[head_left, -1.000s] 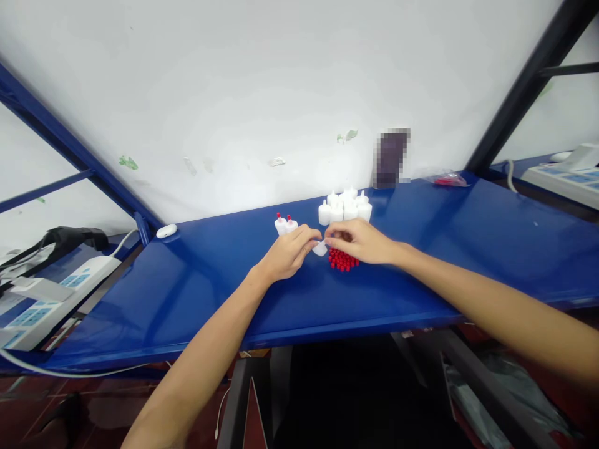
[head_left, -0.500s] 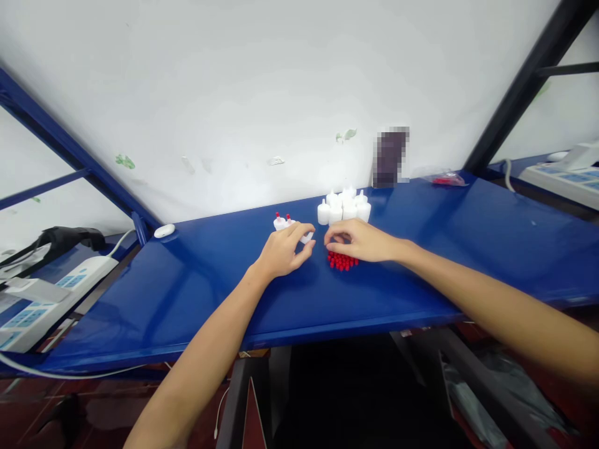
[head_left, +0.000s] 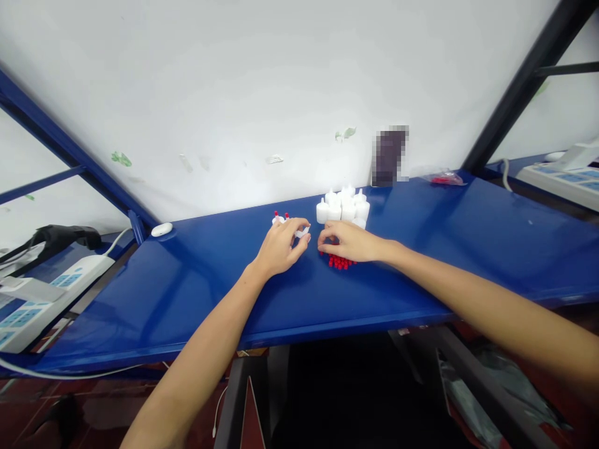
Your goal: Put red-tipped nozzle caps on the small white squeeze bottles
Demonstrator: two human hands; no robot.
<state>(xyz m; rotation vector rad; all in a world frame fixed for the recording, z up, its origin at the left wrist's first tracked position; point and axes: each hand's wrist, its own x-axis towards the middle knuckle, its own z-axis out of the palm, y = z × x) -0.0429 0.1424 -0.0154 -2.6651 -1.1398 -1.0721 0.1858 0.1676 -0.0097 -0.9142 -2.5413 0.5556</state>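
My left hand (head_left: 279, 246) is closed on a small white dropper bottle (head_left: 302, 232), tilted so that its narrow tip points right; much of the bottle is hidden by my fingers. Just behind that hand stand white bottles with red caps (head_left: 276, 214) on their tips. My right hand (head_left: 349, 241) is low over a pile of small red caps (head_left: 339, 262). Its thumb and forefinger pinch together with a bit of red at their tips, which looks like one cap. Behind it a cluster of uncapped white bottles (head_left: 347, 207) stands upright.
The blue tabletop (head_left: 201, 280) runs up to the white wall. A white oval case (head_left: 161, 229) lies at the far left. At the back right are a dark pixelated object (head_left: 389, 157) and a clear bag with red pieces (head_left: 444, 179). A power strip (head_left: 47, 299) sits beyond the left edge.
The bottle in my left hand has been turned, so its tip now shows towards the right. My right hand has shifted slightly left, its fingertips now at the left edge of the caps.
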